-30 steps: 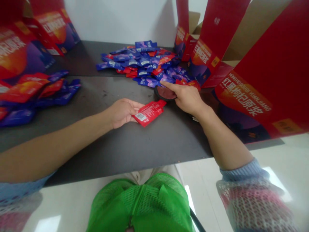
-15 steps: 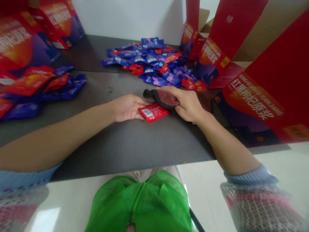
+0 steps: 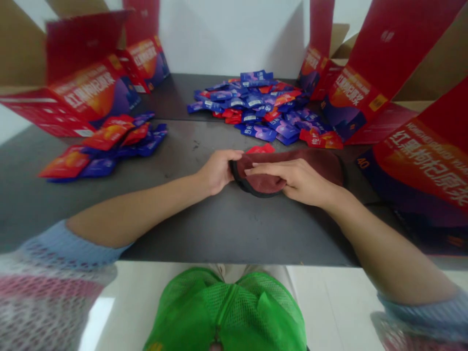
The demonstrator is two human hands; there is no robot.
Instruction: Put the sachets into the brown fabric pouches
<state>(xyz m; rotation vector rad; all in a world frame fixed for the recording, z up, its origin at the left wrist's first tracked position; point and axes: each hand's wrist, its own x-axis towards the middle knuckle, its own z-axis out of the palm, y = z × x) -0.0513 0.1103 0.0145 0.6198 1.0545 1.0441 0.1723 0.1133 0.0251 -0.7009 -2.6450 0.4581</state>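
Observation:
A brown cloth [image 3: 314,161] with a black-bound edge lies folded on the dark grey table, in front of me. My right hand [image 3: 298,180] is closed on its fold, with the index finger stretched along the top. At the cloth's left edge, my left hand [image 3: 219,173] is closed, its thumb against the binding; the other fingertips are hidden behind the cloth. Just beyond the cloth a red sachet [image 3: 261,148] shows in part. Whether the left hand also touches that sachet, I cannot tell.
Farther back lies a heap of blue and red sachets [image 3: 252,105]. A smaller pile [image 3: 113,141] lies at left. Open red cartons stand at left [image 3: 87,97] and right [image 3: 358,97], with a large carton [image 3: 424,161] near my right arm. The table's front edge [image 3: 241,262] faces me.
The red sachet at my left hand is now mostly out of sight, with red showing only beyond the cloth. The cloth has come against my left hand. My view has swung left.

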